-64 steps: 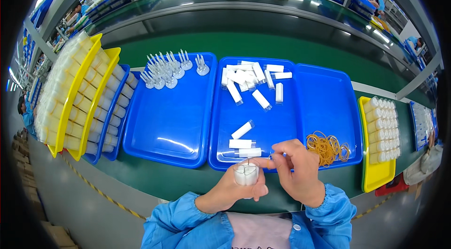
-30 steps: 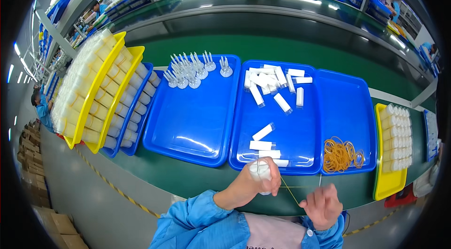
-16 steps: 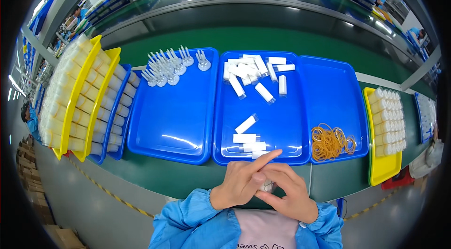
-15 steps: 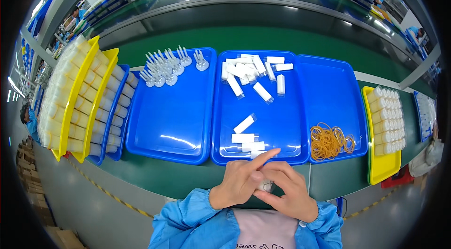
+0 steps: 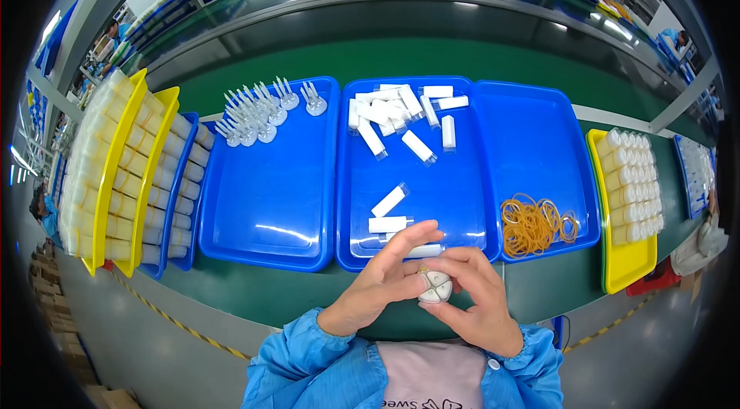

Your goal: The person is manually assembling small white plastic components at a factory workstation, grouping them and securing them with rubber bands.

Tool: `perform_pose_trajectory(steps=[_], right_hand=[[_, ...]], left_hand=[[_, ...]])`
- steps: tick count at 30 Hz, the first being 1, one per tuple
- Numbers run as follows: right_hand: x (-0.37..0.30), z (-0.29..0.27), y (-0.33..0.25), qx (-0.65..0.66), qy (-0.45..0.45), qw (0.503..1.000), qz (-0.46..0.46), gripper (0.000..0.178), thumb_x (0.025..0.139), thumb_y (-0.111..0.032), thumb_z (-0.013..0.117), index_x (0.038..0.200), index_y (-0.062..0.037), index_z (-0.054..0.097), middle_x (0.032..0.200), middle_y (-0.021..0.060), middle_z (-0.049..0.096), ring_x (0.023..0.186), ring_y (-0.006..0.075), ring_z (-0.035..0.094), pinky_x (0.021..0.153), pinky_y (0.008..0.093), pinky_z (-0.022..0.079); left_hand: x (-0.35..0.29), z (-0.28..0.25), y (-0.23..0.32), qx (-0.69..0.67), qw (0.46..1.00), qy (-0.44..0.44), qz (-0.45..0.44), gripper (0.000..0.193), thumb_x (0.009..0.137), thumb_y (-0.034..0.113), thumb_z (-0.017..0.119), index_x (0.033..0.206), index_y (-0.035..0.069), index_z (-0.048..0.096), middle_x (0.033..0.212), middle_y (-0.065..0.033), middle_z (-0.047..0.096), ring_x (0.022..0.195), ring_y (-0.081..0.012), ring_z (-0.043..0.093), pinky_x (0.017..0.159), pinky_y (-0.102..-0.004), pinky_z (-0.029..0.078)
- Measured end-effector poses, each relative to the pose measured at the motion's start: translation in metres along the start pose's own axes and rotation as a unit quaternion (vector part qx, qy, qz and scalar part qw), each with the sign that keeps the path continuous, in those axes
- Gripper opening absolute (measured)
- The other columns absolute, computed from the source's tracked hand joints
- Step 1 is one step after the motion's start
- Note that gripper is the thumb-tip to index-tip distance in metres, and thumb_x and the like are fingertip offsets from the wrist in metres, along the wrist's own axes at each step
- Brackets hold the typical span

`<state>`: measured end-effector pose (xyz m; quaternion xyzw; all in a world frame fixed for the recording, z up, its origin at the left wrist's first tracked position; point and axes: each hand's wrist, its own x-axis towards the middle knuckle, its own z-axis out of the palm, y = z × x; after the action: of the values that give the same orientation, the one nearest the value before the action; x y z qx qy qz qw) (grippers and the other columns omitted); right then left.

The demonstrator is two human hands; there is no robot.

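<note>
Just in front of my chest, a round white bundle (image 5: 435, 286) of several wedge-shaped parts shows its end, with seams crossing in the middle. My right hand (image 5: 482, 297) curls around it, thumb beneath and fingers over the top. From the other side my left hand (image 5: 381, 278) presses its thumb against the bundle, its index finger stretched upward. A small yellowish bit, perhaps a rubber band, shows at the bundle's upper edge. Beyond the hands, the middle blue tray (image 5: 455, 193) holds white pieces with clear ends (image 5: 418, 147); my left hand hides part of the nearest ones.
The left blue tray (image 5: 266, 185) has clear spiked bases (image 5: 253, 114) at its far end. Tan rubber bands (image 5: 530, 225) lie in the right blue tray (image 5: 532, 131). Stacked trays of white bundles (image 5: 127, 178) stand far left; a yellow tray (image 5: 628, 266) with bundles stands right.
The bundle was mostly hidden between my fingers; now its end shows. My left hand has opened out somewhat, and my right hand has moved slightly. The whole view has shifted a little.
</note>
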<state>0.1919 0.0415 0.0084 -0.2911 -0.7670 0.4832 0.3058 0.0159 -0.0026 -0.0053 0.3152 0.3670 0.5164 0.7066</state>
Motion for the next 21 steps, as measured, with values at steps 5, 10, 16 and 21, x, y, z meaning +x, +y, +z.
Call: perform_pose_trajectory(steps=[5, 10, 16, 21], right_hand=[[-0.001, 0.001, 0.004, -0.009, -0.003, 0.999, -0.031, 0.054, 0.073, -0.005, 0.076, 0.124, -0.0041, 0.058, 0.113, 0.0126, 0.054, 0.095, 0.0259, 0.057, 0.077, 0.0344, 0.049], [-0.002, 0.000, 0.004, -0.007, -0.010, 1.000, -0.028, 0.056, 0.072, -0.004, 0.075, 0.125, -0.0042, 0.057, 0.116, 0.0128, 0.055, 0.097, 0.0271, 0.057, 0.079, 0.0350, 0.049], [-0.002, -0.002, 0.005, -0.015, -0.016, 1.000, -0.022, 0.056, 0.072, -0.004, 0.075, 0.125, -0.0043, 0.056, 0.120, 0.0126, 0.055, 0.099, 0.0281, 0.057, 0.080, 0.0358, 0.049], [-0.004, 0.000, 0.010, 0.000, -0.012, 1.000, -0.012, 0.057, 0.072, -0.006, 0.076, 0.125, -0.0047, 0.056, 0.121, 0.0125, 0.055, 0.100, 0.0283, 0.057, 0.081, 0.0365, 0.049]], left_hand=[[-0.002, 0.000, 0.000, -0.033, 0.999, 0.005, -0.011, 0.085, 0.080, 0.025, 0.068, 0.149, 0.006, 0.023, 0.148, -0.0175, 0.030, 0.132, -0.0282, 0.038, 0.106, -0.0402, 0.035], [-0.004, 0.000, -0.008, -0.051, 0.998, 0.028, -0.004, 0.088, 0.078, 0.022, 0.069, 0.150, 0.007, 0.021, 0.149, -0.0174, 0.027, 0.133, -0.0282, 0.038, 0.107, -0.0400, 0.033], [-0.003, 0.002, -0.011, -0.058, 0.997, 0.053, 0.012, 0.088, 0.078, 0.016, 0.068, 0.150, 0.008, 0.018, 0.151, -0.0185, 0.024, 0.132, -0.0285, 0.038, 0.108, -0.0399, 0.032], [-0.002, 0.004, -0.011, -0.061, 0.996, 0.062, 0.017, 0.088, 0.078, 0.012, 0.067, 0.151, 0.008, 0.017, 0.151, -0.0195, 0.023, 0.133, -0.0288, 0.037, 0.108, -0.0403, 0.033]])
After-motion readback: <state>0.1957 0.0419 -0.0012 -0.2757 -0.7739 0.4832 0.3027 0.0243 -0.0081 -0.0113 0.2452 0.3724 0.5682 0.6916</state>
